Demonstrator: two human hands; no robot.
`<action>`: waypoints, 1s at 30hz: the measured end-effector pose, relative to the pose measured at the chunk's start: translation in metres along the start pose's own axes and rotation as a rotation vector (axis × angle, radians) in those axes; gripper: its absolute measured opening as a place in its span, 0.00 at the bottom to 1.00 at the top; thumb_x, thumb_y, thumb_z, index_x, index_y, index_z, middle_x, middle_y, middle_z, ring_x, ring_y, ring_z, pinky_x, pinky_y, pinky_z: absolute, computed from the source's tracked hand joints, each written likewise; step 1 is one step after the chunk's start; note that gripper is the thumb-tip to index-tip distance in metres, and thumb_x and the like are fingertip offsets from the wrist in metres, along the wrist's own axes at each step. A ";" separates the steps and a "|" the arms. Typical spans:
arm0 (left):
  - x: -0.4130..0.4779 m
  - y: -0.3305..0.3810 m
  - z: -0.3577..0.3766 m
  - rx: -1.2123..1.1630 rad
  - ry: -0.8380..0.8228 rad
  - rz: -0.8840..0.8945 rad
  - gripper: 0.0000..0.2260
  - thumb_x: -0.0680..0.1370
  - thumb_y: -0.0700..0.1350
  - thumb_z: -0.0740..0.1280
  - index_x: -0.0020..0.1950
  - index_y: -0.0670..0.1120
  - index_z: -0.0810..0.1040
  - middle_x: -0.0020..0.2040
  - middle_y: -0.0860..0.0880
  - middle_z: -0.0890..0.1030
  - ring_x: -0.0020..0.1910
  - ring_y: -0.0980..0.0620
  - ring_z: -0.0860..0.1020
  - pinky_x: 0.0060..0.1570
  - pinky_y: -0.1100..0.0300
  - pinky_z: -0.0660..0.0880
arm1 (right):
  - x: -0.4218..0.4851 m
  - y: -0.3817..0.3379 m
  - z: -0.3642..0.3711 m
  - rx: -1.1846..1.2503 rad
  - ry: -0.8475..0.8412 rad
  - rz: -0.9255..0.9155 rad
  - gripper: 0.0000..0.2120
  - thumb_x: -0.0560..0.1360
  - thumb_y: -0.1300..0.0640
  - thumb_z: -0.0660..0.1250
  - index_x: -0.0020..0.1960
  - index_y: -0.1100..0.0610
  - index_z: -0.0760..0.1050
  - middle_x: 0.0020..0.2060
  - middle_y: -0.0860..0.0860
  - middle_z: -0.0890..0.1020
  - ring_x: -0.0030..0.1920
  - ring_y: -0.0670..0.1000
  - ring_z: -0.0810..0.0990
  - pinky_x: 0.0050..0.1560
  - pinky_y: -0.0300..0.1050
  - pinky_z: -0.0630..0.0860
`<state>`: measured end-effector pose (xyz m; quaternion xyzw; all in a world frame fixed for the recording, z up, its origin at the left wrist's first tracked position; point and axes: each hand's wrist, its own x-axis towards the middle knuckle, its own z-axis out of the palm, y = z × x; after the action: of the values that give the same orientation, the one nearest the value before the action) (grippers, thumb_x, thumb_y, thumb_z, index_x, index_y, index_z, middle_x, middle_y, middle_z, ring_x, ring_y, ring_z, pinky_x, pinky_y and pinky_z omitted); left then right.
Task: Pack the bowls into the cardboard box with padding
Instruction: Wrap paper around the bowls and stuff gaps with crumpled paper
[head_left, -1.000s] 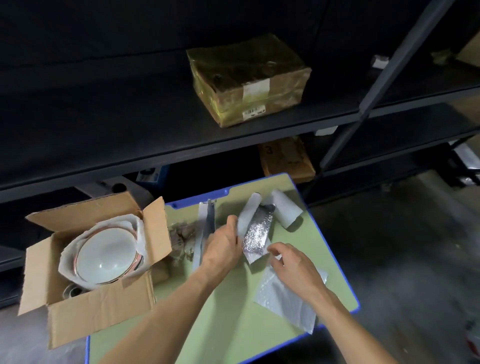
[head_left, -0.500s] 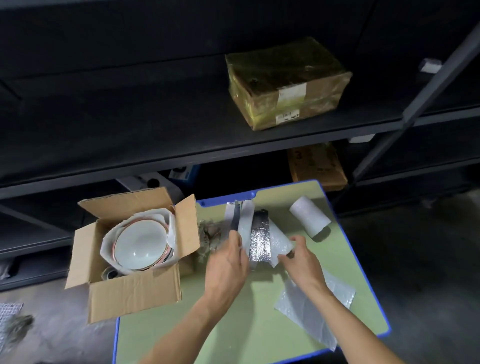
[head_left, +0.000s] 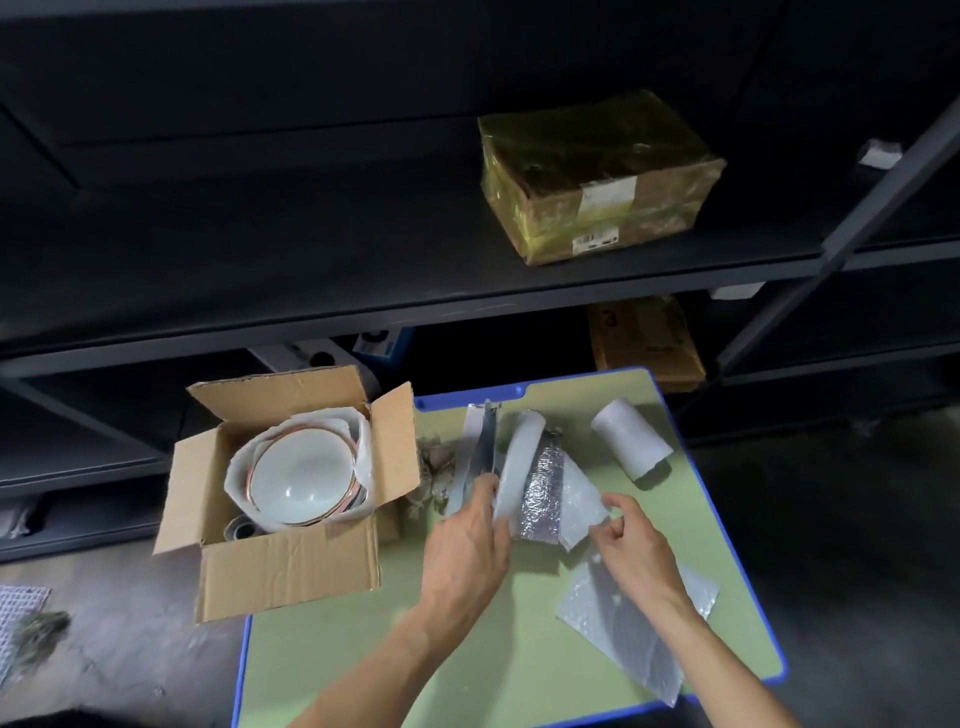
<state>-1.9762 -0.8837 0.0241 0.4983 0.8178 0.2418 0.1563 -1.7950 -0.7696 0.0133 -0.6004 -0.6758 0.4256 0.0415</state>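
An open cardboard box (head_left: 291, 571) stands at the left edge of the green mat (head_left: 498, 670). Inside it sit stacked white bowls (head_left: 301, 478) with a copper rim, wrapped in white foam sheet (head_left: 363, 441). My left hand (head_left: 467, 551) grips the left edge of a curled white-and-silver foil padding sheet (head_left: 543, 488) lying on the mat. My right hand (head_left: 636, 545) pinches that sheet's right edge. A second strip of padding (head_left: 475, 441) lies just left of it.
A roll of white foam (head_left: 631, 439) lies at the mat's back right. A flat bubble-wrap sheet (head_left: 639, 629) lies under my right forearm. Dark shelving (head_left: 363, 291) behind holds a wrapped parcel (head_left: 597, 176). A brownish crumpled wad (head_left: 434, 467) sits beside the box.
The view has shifted, so everything sits further right in frame. My hands have spread the foil padding sheet wider, the right hand pulling its edge to the right.
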 end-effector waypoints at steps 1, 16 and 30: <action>-0.001 -0.001 -0.001 0.000 0.003 -0.003 0.13 0.80 0.48 0.60 0.65 0.51 0.66 0.37 0.47 0.81 0.37 0.37 0.78 0.33 0.53 0.62 | 0.000 0.000 0.001 0.002 0.000 0.002 0.19 0.79 0.54 0.65 0.69 0.51 0.68 0.39 0.45 0.80 0.46 0.50 0.80 0.49 0.48 0.75; -0.011 0.004 0.001 0.008 -0.019 -0.085 0.17 0.79 0.45 0.57 0.68 0.51 0.61 0.46 0.46 0.83 0.42 0.36 0.79 0.36 0.52 0.65 | -0.003 -0.015 -0.024 0.360 0.219 0.074 0.21 0.78 0.63 0.65 0.70 0.54 0.72 0.39 0.51 0.77 0.43 0.54 0.83 0.51 0.48 0.77; 0.005 0.012 -0.011 -0.088 0.067 0.008 0.17 0.82 0.55 0.58 0.69 0.52 0.66 0.55 0.50 0.77 0.51 0.45 0.78 0.45 0.54 0.71 | -0.030 -0.055 -0.061 0.718 -0.104 -0.046 0.17 0.79 0.69 0.64 0.65 0.57 0.76 0.35 0.54 0.76 0.39 0.51 0.79 0.47 0.48 0.79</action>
<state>-1.9755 -0.8770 0.0394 0.4856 0.8093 0.2947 0.1495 -1.7947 -0.7586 0.0996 -0.5100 -0.4977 0.6645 0.2249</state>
